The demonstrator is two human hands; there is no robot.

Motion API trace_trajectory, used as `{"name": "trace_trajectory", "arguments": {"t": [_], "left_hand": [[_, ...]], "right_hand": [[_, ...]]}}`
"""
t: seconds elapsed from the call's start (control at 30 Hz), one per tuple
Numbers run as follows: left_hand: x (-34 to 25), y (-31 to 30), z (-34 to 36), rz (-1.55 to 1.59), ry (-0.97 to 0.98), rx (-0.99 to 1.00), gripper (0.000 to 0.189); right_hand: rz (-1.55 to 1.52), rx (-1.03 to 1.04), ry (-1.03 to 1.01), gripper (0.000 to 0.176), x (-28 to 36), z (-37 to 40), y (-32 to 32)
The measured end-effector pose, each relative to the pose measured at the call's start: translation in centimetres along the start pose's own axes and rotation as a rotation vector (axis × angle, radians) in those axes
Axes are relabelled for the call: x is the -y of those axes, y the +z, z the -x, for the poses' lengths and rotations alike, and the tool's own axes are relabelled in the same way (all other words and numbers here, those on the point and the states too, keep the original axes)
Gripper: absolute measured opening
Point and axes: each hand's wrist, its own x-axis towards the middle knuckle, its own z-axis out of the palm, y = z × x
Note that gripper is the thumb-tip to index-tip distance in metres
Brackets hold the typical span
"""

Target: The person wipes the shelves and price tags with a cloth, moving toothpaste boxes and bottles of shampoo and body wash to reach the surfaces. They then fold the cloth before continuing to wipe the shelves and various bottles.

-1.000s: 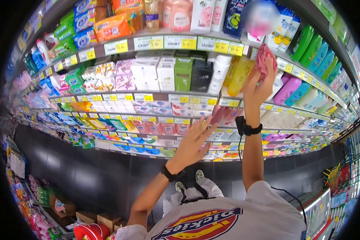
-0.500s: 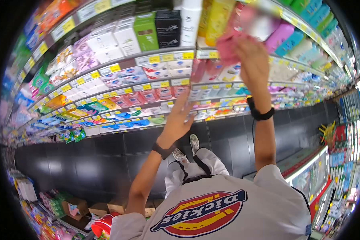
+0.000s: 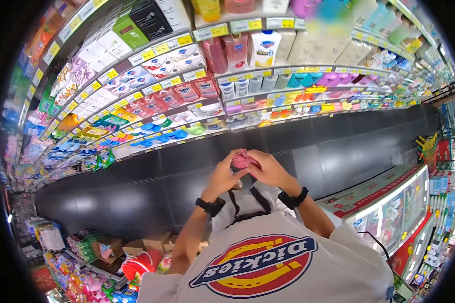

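Note:
A crumpled pink cloth (image 3: pixel 241 160) is bunched between my two hands, low in front of my body and away from the shelves. My left hand (image 3: pixel 223 174) grips it from the left, fingers curled over the top. On the other side my right hand (image 3: pixel 269 169) pinches the cloth with thumb and fingers. Both wrists wear dark bands. The lower side of the cloth is hidden by the hands.
Curved shelves hold pink bottles (image 3: pixel 236 52), a white bottle (image 3: pixel 265 48), boxed soaps (image 3: pixel 186 91) and yellow price tags. Dark floor tiles (image 3: pixel 106 189) lie below. A glass-fronted freezer (image 3: pixel 389 212) stands right, cardboard boxes (image 3: pixel 156 242) behind left.
My right hand has come down from the upper shelf with the pink cloth. My left hand has drawn back from the lower shelves and now grips it too. The view has turned right.

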Motion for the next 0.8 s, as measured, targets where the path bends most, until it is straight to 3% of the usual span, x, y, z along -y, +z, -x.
{"name": "trace_trajectory", "arguments": {"t": [0.13, 0.23, 0.33, 0.47, 0.6, 0.7, 0.8], "left_hand": [[0.1, 5.2, 2.4, 0.316, 0.038, -0.185, 0.065], [-0.8, 7.1, 4.3, 0.291, -0.163, -0.256, 0.063], [-1.2, 8.4, 5.5, 0.309, -0.127, -0.261, 0.046], [-1.9, 8.6, 8.0, 0.098, -0.045, -0.299, 0.016], [-1.5, 8.1, 11.7, 0.025, -0.116, -0.373, 0.020], [-0.6, 7.9, 14.2, -0.024, -0.202, -0.358, 0.022], [-0.1, 7.4, 15.4, 0.054, -0.234, -0.285, 0.019]], "right_hand": [[-0.048, -0.032, -0.026, 0.034, 0.3, 3.3, -0.9], [-0.014, -0.032, 0.044, 0.038, 0.5, 8.0, -2.4], [-0.041, -0.053, 0.085, 0.038, 0.2, 10.2, -3.5], [-0.157, 0.021, 0.181, 0.033, 0.5, 12.7, -2.1], [-0.053, 0.177, 0.218, 0.031, 1.7, 11.9, -0.9], [0.039, 0.191, -0.060, 0.032, 1.3, 10.9, 0.9], [0.075, 0.324, -0.068, 0.035, 2.5, 9.7, 1.4]]}}
